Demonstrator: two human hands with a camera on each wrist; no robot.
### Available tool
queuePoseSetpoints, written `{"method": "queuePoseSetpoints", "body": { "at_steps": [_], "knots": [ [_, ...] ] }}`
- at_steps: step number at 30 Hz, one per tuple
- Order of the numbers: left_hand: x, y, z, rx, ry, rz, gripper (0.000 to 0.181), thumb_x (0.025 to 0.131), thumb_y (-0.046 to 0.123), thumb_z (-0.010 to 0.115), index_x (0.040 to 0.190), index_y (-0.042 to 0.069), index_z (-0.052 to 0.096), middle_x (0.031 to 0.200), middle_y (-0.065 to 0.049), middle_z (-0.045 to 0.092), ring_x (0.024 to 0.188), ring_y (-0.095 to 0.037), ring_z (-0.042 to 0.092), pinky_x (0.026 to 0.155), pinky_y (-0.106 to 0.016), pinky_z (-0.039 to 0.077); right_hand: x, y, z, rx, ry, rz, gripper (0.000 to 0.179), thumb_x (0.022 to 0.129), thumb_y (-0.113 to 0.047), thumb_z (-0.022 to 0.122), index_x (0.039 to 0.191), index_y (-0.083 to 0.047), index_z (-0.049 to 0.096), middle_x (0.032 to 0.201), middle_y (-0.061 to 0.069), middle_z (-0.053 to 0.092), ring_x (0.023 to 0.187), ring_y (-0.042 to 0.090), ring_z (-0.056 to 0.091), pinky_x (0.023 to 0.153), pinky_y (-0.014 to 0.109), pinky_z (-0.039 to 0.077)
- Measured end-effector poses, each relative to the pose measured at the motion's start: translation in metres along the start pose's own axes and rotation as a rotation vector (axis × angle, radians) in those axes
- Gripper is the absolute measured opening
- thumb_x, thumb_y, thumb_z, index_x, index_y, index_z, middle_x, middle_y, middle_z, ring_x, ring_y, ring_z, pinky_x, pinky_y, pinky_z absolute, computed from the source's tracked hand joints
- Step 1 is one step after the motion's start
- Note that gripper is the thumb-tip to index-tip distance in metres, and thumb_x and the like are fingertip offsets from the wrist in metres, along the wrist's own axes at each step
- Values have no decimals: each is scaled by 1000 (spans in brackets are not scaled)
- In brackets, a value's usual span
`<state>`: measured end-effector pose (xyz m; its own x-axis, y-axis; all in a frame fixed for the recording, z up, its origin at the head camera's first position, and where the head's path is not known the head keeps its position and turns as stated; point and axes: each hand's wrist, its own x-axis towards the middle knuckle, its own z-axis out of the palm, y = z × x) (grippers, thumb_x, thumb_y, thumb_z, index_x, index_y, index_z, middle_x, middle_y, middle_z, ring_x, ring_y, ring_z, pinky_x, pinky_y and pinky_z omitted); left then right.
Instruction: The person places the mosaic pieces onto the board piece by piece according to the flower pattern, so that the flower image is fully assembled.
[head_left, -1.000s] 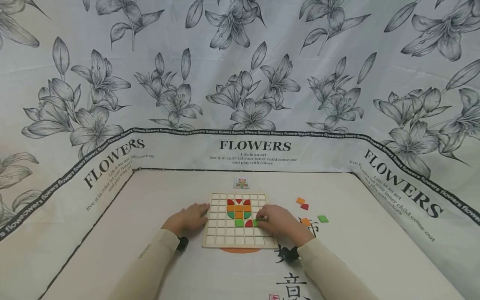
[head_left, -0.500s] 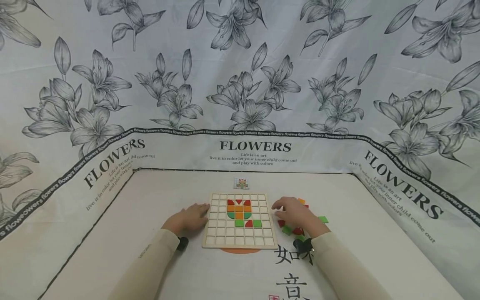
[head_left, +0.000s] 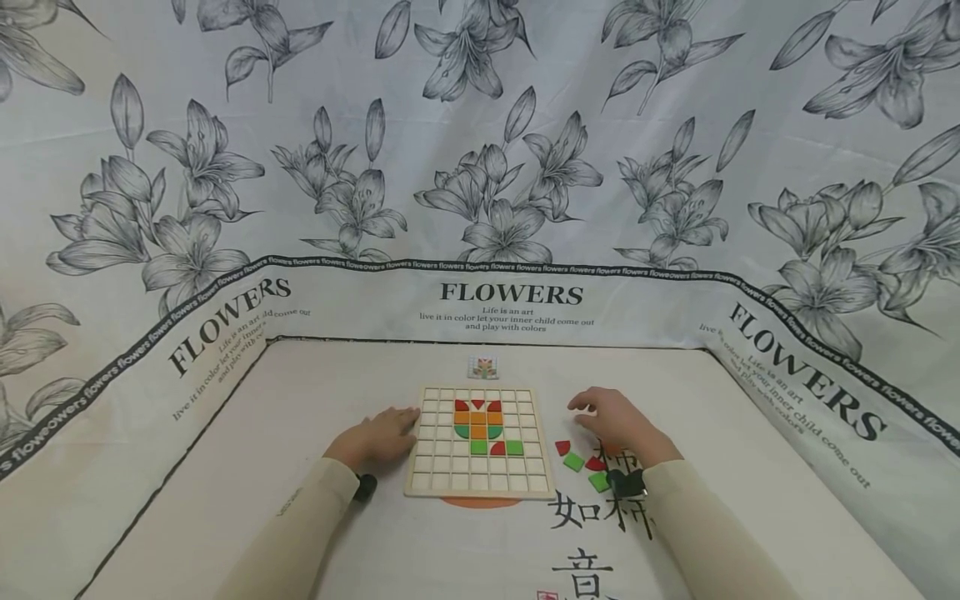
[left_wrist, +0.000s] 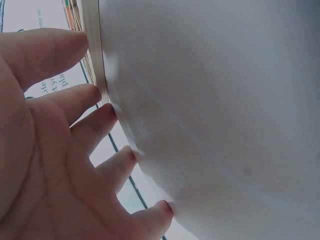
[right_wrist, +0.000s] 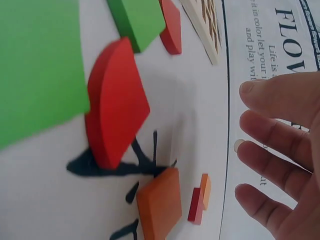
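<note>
A pale wooden grid board [head_left: 438,463] lies on the table, with red, orange and green tiles set in its middle. In its lower part sit two green squares, one of them a green square tile [head_left: 515,448], with a red quarter-round tile [head_left: 498,449] between them. My left hand [head_left: 377,439] rests at the board's left side; the left wrist view shows its thumb touching the wooden edge [left_wrist: 95,50] and its fingertips on the cloth. To the right of the board, my right hand [head_left: 618,423] hovers above loose tiles, fingers relaxed and holding nothing.
Loose tiles lie right of the board: a red quarter-round [right_wrist: 117,105], a green square [head_left: 573,461], an orange tile [right_wrist: 162,202] and others, some hidden under the right hand in the head view. A small pattern card [head_left: 482,367] lies behind the board. Flowered cloth [head_left: 510,300] encloses the table.
My right hand has let go of the green square on the board and moved right, over the loose tiles. The left hand has stayed at the board's edge.
</note>
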<state>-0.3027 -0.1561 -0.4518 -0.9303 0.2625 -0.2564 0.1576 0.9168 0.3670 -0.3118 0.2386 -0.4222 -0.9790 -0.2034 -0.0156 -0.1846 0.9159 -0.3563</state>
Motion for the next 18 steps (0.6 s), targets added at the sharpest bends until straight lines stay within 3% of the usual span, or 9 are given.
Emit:
{"method": "queuePoseSetpoints", "body": {
  "at_steps": [12,18],
  "knots": [
    [4,-4,3,3,10,5,58,99,37,43,152,17,33,159,-4,31,150,-32,19,119,-61,15,-1,18,-5,9,2,77,27,94,-21,60,119,-12,67,132,16,58,122,36,52,105,57,43],
    [2,-4,3,17,19,15,57,99,36,42,152,17,33,159,-4,32,149,-33,20,119,-62,16,-4,25,-8,16,-10,108,29,93,-16,59,120,-10,66,131,18,58,115,36,53,101,57,46]
  ]
}}
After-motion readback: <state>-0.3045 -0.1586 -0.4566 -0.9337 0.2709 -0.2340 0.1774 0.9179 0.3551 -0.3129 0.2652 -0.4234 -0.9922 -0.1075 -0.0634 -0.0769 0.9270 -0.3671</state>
